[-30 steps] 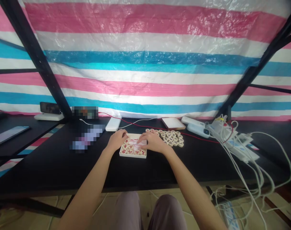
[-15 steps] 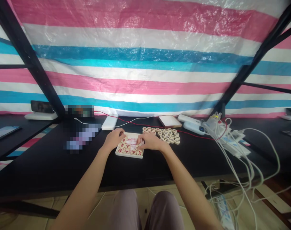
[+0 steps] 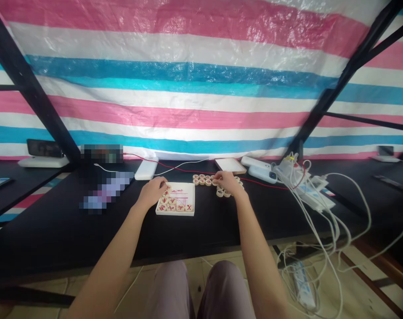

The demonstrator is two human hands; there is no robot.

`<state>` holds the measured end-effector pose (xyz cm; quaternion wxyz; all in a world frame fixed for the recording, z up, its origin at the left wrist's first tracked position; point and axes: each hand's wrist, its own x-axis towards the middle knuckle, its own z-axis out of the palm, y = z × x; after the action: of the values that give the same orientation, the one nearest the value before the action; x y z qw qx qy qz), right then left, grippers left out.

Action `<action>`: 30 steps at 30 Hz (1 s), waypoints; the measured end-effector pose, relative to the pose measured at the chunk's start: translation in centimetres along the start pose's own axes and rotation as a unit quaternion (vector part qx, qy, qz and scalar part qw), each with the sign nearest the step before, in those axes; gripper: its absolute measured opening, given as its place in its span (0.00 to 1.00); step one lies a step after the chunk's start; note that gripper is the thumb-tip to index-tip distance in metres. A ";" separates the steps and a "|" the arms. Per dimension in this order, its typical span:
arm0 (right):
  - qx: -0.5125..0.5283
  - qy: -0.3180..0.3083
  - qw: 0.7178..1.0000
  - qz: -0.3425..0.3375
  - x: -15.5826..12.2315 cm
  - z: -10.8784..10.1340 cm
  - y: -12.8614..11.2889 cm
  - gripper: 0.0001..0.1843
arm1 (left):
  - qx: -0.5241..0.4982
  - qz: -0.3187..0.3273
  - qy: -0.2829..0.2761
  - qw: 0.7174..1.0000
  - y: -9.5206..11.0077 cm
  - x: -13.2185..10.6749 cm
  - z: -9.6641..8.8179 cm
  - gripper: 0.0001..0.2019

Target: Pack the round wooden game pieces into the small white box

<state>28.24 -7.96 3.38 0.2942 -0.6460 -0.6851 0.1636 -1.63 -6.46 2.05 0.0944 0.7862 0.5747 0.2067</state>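
Observation:
A shallow white box (image 3: 184, 191) lies on the black table, with Chinese chess pieces (image 3: 171, 207) marked in red along its left side and front row. Red lines show on the bare part of its floor. My left hand (image 3: 151, 193) grips the box's far left corner with curled fingers. To the right of the box, my right hand (image 3: 228, 181) is over a group of loose chess pieces (image 3: 202, 181). Its fingertips are pinched at a piece there, mostly hidden by the fingers. The hand also covers part of the group.
Behind the loose pieces lies a shallow box lid (image 3: 230, 165). White power banks (image 3: 261, 174) lie beside it, and another white device (image 3: 146, 168) is behind the box. A red cable (image 3: 184, 170) crosses the back. Tangled white cables and a power strip (image 3: 312, 195) are at right.
My right hand has left the inside of the box and moved right to the loose pieces. My left hand stays at the box's corner. The view has shifted slightly.

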 end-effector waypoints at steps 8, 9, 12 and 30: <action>-0.023 -0.002 1.000 0.001 0.0 0.4 -0.6 0.07 | 0.005 0.002 0.003 1.000 -0.1 0.1 0.1 0.09; -0.036 0.003 0.999 0.000 -0.1 0.4 -0.6 0.07 | 0.006 0.002 0.003 1.000 -0.1 0.2 0.1 0.09; -0.099 0.031 0.995 -0.002 -0.3 0.2 -0.7 0.05 | 0.003 0.004 0.002 1.000 -0.1 0.2 0.2 0.09; -0.177 0.056 0.982 0.015 0.2 0.5 -0.3 0.07 | 0.007 0.007 -0.002 1.000 0.0 -0.2 -0.2 0.10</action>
<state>27.71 -7.74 3.22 0.2101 -0.7065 -0.6758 0.0078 -1.76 -6.64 2.22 0.0884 0.7914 0.5701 0.2021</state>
